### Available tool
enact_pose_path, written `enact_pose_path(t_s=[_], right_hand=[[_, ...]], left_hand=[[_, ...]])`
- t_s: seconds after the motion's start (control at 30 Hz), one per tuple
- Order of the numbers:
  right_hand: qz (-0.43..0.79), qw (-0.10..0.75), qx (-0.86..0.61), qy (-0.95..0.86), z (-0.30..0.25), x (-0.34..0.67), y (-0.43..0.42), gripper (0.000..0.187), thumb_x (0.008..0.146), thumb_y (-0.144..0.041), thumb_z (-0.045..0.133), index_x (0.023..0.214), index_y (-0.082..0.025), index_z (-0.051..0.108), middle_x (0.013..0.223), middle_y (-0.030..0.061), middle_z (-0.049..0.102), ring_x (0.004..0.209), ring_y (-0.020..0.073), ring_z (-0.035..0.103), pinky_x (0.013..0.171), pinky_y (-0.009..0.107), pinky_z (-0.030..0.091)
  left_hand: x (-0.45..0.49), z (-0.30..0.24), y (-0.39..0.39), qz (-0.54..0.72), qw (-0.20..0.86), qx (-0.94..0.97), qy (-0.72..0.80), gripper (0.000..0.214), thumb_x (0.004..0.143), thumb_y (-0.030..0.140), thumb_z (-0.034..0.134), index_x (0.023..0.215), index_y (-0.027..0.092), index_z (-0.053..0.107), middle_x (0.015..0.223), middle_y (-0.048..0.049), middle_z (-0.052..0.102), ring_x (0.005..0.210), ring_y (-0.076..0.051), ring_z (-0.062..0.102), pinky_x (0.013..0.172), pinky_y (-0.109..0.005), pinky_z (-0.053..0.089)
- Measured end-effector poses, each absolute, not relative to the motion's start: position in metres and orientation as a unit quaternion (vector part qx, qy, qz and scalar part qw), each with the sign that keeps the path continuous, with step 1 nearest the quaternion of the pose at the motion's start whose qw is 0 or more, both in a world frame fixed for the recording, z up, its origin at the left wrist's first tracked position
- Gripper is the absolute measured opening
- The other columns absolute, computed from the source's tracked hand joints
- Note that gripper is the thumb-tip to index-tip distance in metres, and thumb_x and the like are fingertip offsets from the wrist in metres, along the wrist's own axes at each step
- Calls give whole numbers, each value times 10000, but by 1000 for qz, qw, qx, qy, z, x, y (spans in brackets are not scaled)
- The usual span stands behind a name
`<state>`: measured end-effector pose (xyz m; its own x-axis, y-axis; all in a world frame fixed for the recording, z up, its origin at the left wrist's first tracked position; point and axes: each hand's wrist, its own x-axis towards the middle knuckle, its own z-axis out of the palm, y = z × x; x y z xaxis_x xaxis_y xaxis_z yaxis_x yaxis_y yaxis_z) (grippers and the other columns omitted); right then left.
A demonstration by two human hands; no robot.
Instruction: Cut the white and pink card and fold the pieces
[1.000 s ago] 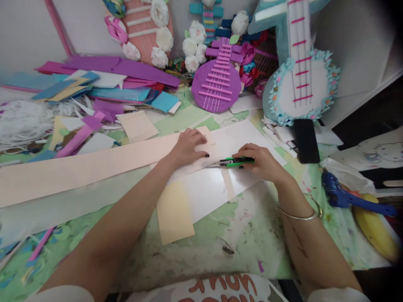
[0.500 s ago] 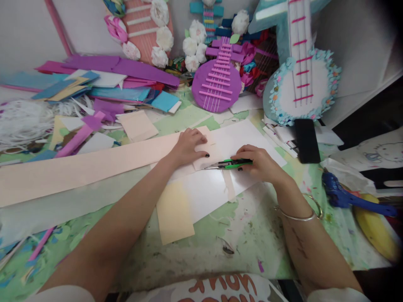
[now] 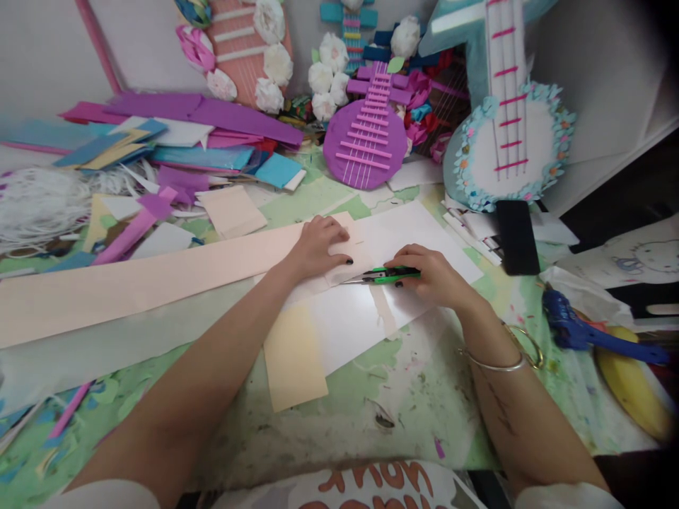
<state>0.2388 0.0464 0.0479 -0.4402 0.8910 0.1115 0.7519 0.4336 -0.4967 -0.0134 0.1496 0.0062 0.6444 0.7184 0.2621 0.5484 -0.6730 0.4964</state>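
Note:
My left hand [image 3: 318, 244] lies fingers-down on the right end of a long peach foam strip [image 3: 132, 279], pressing it onto a white sheet [image 3: 408, 237]. My right hand [image 3: 429, 276] is closed round a green utility knife [image 3: 385, 275] lying nearly flat. Its blade points left and meets the strip's edge just right of my left fingertips. A cream rectangle [image 3: 293, 360] lies below the white sheet, and a thin peach offcut [image 3: 382, 311] lies under the knife.
Foam craft guitars stand at the back: a purple one [image 3: 366, 134], a teal and white one [image 3: 503, 141]. Coloured foam scraps [image 3: 175, 141] pile at the back left. A black phone [image 3: 515, 237], a blue glue gun [image 3: 578, 329] and a yellow object [image 3: 634, 385] lie to the right.
My right hand and the knife have slid a little to the left along the strip's edge. My left hand has stayed put.

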Motion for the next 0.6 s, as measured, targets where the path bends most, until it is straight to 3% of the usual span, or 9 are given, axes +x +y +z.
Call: enact_pose_path(t_s=[0.6], right_hand=[[195, 191, -490, -828, 50, 241, 45, 415, 686, -32, 536, 1020, -202, 714, 945, 87, 658, 879, 239, 611, 772, 375, 487]], left_hand=[[-13, 8, 149, 219, 191, 887, 358, 333, 720, 377, 749, 970, 204, 613, 1037, -66, 571, 1018, -268, 478, 916, -420, 361]])
